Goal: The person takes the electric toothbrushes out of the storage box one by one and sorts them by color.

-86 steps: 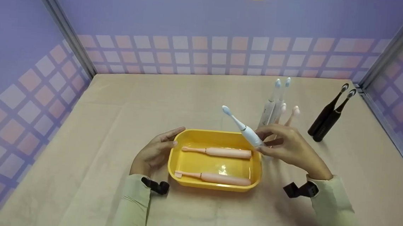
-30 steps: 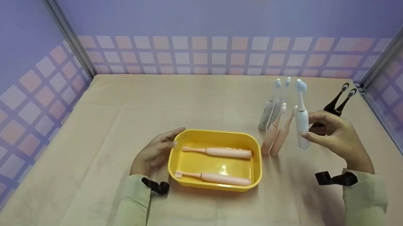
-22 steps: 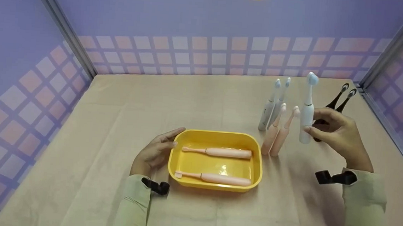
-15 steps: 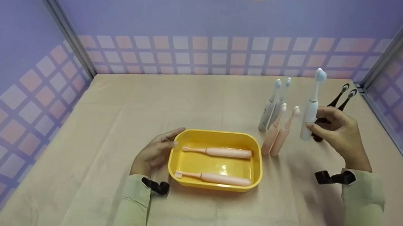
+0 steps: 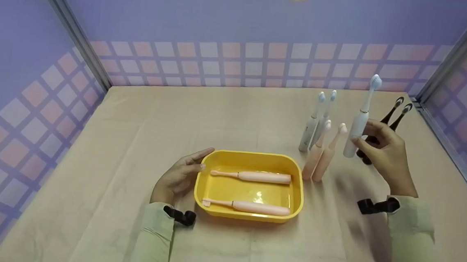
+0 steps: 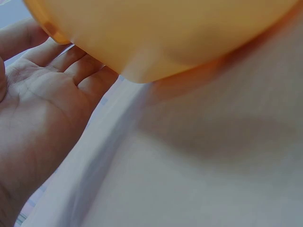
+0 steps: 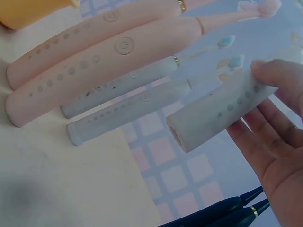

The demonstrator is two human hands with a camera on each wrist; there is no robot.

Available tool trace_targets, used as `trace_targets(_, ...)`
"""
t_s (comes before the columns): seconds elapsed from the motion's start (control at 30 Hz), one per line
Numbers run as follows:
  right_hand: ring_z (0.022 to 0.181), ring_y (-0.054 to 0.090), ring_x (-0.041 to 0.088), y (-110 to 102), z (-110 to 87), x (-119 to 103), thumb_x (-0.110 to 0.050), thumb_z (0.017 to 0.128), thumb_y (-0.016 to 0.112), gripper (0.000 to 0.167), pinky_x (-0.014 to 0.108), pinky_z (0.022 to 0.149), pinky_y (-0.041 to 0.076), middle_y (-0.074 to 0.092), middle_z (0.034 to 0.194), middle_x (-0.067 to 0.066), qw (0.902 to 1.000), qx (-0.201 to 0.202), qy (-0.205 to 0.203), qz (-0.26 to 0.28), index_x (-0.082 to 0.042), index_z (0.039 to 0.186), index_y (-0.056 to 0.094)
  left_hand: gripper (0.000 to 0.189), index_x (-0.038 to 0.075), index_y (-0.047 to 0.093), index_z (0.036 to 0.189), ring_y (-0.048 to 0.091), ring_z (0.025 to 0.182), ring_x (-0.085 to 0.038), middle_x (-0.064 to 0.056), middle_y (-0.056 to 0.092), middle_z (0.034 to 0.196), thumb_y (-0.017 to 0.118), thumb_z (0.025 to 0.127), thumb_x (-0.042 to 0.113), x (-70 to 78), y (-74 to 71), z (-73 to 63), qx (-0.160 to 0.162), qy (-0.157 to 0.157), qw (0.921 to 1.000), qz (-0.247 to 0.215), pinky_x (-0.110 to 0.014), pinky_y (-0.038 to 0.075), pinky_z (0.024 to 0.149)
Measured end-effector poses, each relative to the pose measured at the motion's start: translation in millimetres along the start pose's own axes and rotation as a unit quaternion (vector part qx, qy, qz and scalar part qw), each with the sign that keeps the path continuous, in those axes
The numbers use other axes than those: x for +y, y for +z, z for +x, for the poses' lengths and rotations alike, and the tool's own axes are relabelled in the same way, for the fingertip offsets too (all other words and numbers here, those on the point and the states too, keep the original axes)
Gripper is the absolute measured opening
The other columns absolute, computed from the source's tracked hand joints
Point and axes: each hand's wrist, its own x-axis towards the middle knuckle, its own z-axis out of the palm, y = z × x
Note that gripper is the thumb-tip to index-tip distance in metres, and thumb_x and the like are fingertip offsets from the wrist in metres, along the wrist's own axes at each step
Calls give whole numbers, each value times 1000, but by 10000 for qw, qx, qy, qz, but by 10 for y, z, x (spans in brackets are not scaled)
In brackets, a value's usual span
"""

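In the head view my right hand point(image 5: 386, 152) pinches a white electric toothbrush point(image 5: 357, 129) by its handle, brush head up and leaning right. Its bottom end shows above the table in the right wrist view, with the thumb on one side and fingers point(image 7: 258, 127) on the other. My left hand point(image 5: 179, 176) holds the left end of a yellow tray point(image 5: 252, 156), thumb at the rim and fingers along the outer wall. Inside the tray lie two pink electric toothbrushes, an upper one point(image 5: 265, 177) and a lower one point(image 5: 261, 207), both with heads pointing left.
Just right of the tray stand two pink toothbrushes point(image 5: 323, 164). Two white ones point(image 5: 309, 134) stand behind them. Farther right, two black toothbrushes point(image 5: 390, 117) are partly hidden by my right hand. A tiled wall panel point(image 5: 254, 62) closes off the table's back.
My right hand has carried the white toothbrush from over the tray's right end to the right and back, past the pink pair, turning it nearly upright. The left hand and tray stay put.
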Motion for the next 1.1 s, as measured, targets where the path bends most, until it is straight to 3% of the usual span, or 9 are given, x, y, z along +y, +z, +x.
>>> trace_targets(0.37,95,60,0,165,3,38,-1,87,67,37,8,74,49,61,105,-15,9997,-188,147,68,8,122,57,58,1,25,151,54,122,-22,-6,51,139,41,96,-7,-6,-3,-1,7,16,10000,20,-34,48,102)
trace_targets(0.57,97,59,-2,215,48,227,-7,87,69,37,8,76,48,59,106,-19,9995,-239,180,-44,3,122,59,58,1,25,151,54,122,-22,-7,50,140,43,96,-5,-1,-11,-6,-21,17,10000,79,-34,48,102)
trace_targets(0.87,95,57,-5,300,82,296,2,87,65,38,6,82,48,56,104,-19,9983,-304,443,-212,9,123,55,58,2,25,151,54,122,-22,-7,50,139,42,96,-4,-10,-24,0,-80,80,9998,137,-34,48,101)
trace_targets(1.1,91,57,-9,373,113,426,-6,88,67,36,13,90,46,56,98,-21,9965,-264,572,-557,3,121,58,59,2,25,151,54,123,-21,-6,49,141,44,96,-3,-8,-20,-1,-9,48,9999,143,-34,47,103)
